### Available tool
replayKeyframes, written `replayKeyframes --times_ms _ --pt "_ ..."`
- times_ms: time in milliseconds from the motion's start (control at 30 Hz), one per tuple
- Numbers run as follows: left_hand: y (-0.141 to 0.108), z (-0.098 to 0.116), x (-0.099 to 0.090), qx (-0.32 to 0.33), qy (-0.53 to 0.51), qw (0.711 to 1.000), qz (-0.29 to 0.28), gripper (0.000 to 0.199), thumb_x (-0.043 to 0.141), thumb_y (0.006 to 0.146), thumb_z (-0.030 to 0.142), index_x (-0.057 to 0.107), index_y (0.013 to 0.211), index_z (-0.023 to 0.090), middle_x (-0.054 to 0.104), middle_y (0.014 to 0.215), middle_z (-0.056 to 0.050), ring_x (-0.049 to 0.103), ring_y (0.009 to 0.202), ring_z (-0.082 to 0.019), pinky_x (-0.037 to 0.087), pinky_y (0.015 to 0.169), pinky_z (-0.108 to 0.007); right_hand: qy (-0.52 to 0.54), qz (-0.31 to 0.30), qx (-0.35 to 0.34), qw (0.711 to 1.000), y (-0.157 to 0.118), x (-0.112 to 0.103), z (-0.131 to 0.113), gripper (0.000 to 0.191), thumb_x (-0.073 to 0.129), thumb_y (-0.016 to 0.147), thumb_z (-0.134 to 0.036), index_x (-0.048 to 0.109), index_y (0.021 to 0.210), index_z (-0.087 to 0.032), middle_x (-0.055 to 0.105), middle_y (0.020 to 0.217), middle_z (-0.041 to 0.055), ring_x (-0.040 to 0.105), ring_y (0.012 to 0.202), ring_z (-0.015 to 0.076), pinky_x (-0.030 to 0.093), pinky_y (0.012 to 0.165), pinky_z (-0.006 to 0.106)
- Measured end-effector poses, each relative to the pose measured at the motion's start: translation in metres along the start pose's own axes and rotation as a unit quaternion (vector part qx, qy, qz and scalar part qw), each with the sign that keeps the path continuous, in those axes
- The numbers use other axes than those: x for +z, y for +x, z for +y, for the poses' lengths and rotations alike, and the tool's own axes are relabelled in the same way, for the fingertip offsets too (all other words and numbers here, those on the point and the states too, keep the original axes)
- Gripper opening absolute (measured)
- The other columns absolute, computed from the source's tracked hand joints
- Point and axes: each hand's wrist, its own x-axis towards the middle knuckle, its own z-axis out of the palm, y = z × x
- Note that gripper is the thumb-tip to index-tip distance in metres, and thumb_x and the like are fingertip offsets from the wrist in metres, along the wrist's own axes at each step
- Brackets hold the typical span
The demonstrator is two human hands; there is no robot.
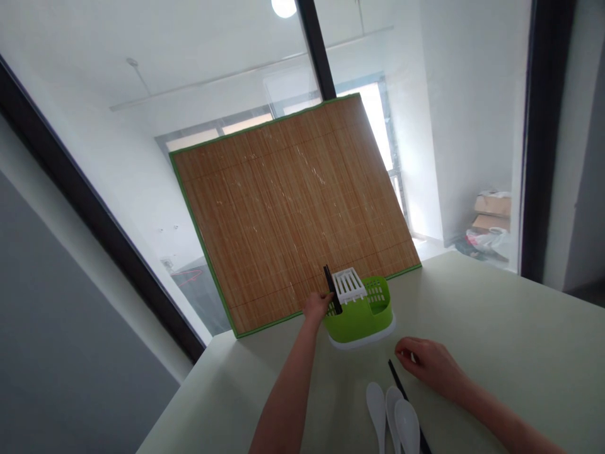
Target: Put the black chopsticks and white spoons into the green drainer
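A green utensil holder (pixel 355 323) with a white slotted insert (pixel 350 285) and a white base stands on the table. My left hand (pixel 317 306) is at its left end, fingers closed on black chopsticks (pixel 331 289) that stand upright, slightly tilted, in the left compartment. My right hand (pixel 430 362) hovers or rests to the right, near the front of the holder. Its fingers are curled in with nothing visible between them. Close by lies another black chopstick (pixel 396 376), partly under three white spoons (pixel 376 403) at the bottom of the view.
Behind the holder, a bamboo mat (pixel 293 214) with green edging leans against a glass partition with dark frames (pixel 317 50). The pale table (pixel 496 315) runs up to the glass. Cardboard boxes (pixel 492 205) and a plastic bag sit beyond the glass at right.
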Motion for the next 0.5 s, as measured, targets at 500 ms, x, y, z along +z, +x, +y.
replayKeyframes --times_ms 500 --pt "-0.11 -0.058 -0.024 0.139 -0.121 0.937 0.296 0.03 0.053 0.082 0.041 0.072 0.093 0.021 0.063 0.104 -0.009 0.057 0.102 -0.023 0.041 0.097 -0.043 -0.101 -0.16 0.006 0.982 -0.023 -0.004 -0.011 0.034 0.071 0.051 -0.042 0.062 0.075 -0.021 0.069 0.076 0.0056 0.065 0.069 0.0298 0.036 0.056 0.032"
